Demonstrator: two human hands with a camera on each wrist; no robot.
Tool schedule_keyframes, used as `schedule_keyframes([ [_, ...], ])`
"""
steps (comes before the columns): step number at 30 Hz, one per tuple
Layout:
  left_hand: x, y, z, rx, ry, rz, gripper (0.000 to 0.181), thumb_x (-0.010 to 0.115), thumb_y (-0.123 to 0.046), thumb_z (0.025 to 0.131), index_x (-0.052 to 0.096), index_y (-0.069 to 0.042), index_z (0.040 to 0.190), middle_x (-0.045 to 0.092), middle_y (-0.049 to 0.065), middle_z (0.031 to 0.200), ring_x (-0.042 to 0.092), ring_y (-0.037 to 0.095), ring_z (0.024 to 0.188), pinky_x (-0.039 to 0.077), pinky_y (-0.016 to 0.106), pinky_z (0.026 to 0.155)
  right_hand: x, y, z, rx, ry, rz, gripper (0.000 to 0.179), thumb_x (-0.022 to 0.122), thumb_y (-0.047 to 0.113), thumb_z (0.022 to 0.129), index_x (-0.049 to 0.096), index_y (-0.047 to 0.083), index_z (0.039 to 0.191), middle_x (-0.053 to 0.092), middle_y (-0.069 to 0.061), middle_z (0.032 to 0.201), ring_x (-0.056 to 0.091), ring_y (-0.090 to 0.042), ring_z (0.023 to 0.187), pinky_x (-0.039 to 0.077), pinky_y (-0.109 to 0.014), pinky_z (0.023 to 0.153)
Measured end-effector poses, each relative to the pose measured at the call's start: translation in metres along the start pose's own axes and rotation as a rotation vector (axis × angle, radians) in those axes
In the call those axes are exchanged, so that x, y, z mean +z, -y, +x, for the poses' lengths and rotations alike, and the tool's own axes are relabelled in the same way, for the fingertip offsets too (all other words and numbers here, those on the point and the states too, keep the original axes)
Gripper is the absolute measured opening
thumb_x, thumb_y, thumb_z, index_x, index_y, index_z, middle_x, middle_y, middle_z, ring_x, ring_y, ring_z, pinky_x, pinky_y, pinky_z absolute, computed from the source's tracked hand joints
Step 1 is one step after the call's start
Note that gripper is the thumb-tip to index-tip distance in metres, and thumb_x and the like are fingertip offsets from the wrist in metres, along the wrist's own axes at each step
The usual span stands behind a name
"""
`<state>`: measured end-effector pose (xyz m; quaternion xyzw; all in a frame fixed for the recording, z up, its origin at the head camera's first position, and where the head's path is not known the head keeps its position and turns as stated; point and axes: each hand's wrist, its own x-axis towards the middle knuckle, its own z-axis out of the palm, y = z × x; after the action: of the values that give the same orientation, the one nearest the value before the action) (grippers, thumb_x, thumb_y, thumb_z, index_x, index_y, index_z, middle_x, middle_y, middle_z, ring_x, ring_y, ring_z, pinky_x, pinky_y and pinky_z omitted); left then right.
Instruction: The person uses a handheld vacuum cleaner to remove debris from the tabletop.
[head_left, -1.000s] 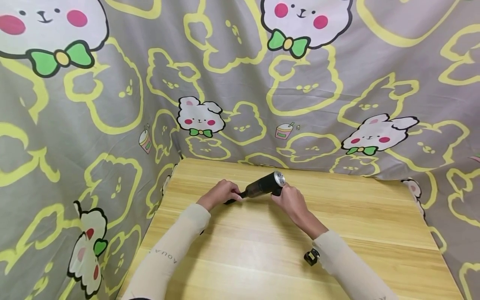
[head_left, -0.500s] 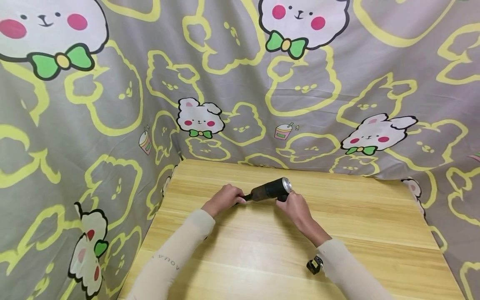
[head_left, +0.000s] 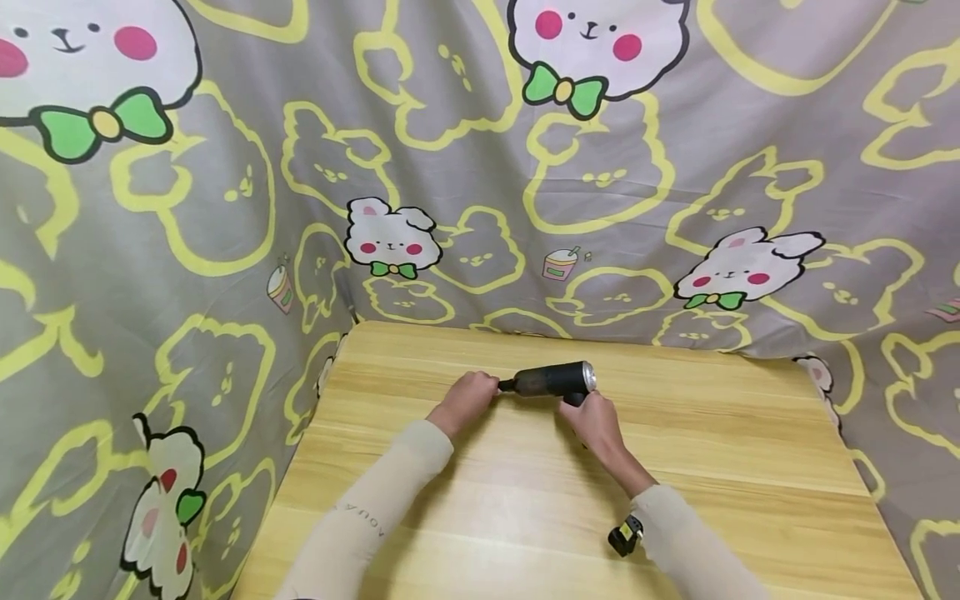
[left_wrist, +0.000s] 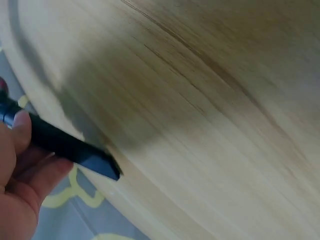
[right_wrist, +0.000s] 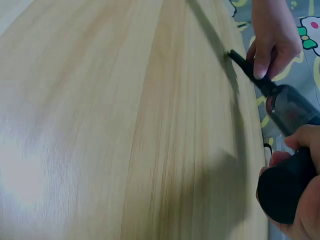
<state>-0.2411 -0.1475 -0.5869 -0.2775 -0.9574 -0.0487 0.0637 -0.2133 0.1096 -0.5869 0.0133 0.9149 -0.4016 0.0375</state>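
Note:
A black handheld vacuum cleaner (head_left: pixel 551 380) with a silver end and a see-through dust chamber (right_wrist: pixel 294 109) is held over the far part of the wooden table. My right hand (head_left: pixel 597 423) grips its handle (right_wrist: pixel 286 192), whose round black base shows in the right wrist view. Thumb and fingers of my left hand (head_left: pixel 467 402) hold the narrow black nozzle (left_wrist: pixel 75 148) at the vacuum's front. In the left wrist view the slanted nozzle tip sticks out past the fingers. The left hand hides most of the nozzle in the head view.
The light wooden table (head_left: pixel 510 508) stretches toward me. A grey curtain (head_left: pixel 465 183) with yellow outlines and white cartoon animals hangs along its back and sides. A small black device (head_left: pixel 625 535) is strapped at my right wrist.
Both hands have shifted to the right with the vacuum cleaner, the left one more. The vacuum has swung from a slant to nearly level in the head view. Both grips stay.

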Motion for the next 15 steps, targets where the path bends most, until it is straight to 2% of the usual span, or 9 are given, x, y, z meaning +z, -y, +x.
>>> schedule_keyframes([
  [4, 0.005, -0.004, 0.006, -0.004, -0.021, 0.129, 0.012, 0.066, -0.004, 0.1, 0.076, -0.002, 0.095, 0.077, 0.012, 0.084, 0.076, 0.023, 0.073, 0.063, 0.026, 0.062, 0.005, -0.001, 0.004, 0.056, -0.002, 0.046, 0.029, 0.069, 0.025, 0.089, 0.06, 0.004, 0.071, 0.055, -0.003, 0.051, 0.05, -0.016, 0.041, 0.04, -0.028, 0.041],
  [7, 0.008, -0.004, 0.011, -0.024, -0.028, 0.18, 0.01, 0.067, 0.002, 0.098, 0.076, -0.001, 0.096, 0.078, 0.012, 0.085, 0.077, 0.023, 0.075, 0.063, 0.026, 0.063, 0.009, 0.0, 0.006, 0.084, -0.001, 0.082, 0.028, 0.07, 0.025, 0.089, 0.061, 0.004, 0.072, 0.057, -0.003, 0.052, 0.053, -0.016, 0.042, 0.043, -0.028, 0.042],
  [11, 0.012, -0.002, 0.019, -0.048, -0.023, 0.234, 0.008, 0.069, 0.001, 0.097, 0.076, 0.0, 0.101, 0.079, 0.011, 0.091, 0.077, 0.021, 0.08, 0.064, 0.025, 0.069, 0.012, 0.003, 0.009, 0.106, 0.0, 0.137, 0.028, 0.07, 0.026, 0.09, 0.064, 0.002, 0.076, 0.06, -0.005, 0.054, 0.056, -0.017, 0.043, 0.045, -0.028, 0.042],
  [15, 0.012, 0.0, 0.024, -0.053, -0.02, 0.301, 0.009, 0.07, -0.001, 0.097, 0.076, -0.002, 0.103, 0.079, 0.008, 0.093, 0.076, 0.018, 0.082, 0.063, 0.022, 0.069, 0.017, 0.006, 0.012, 0.118, -0.018, 0.139, 0.03, 0.071, 0.028, 0.092, 0.065, 0.001, 0.079, 0.061, -0.005, 0.054, 0.056, -0.017, 0.043, 0.045, -0.027, 0.042],
])
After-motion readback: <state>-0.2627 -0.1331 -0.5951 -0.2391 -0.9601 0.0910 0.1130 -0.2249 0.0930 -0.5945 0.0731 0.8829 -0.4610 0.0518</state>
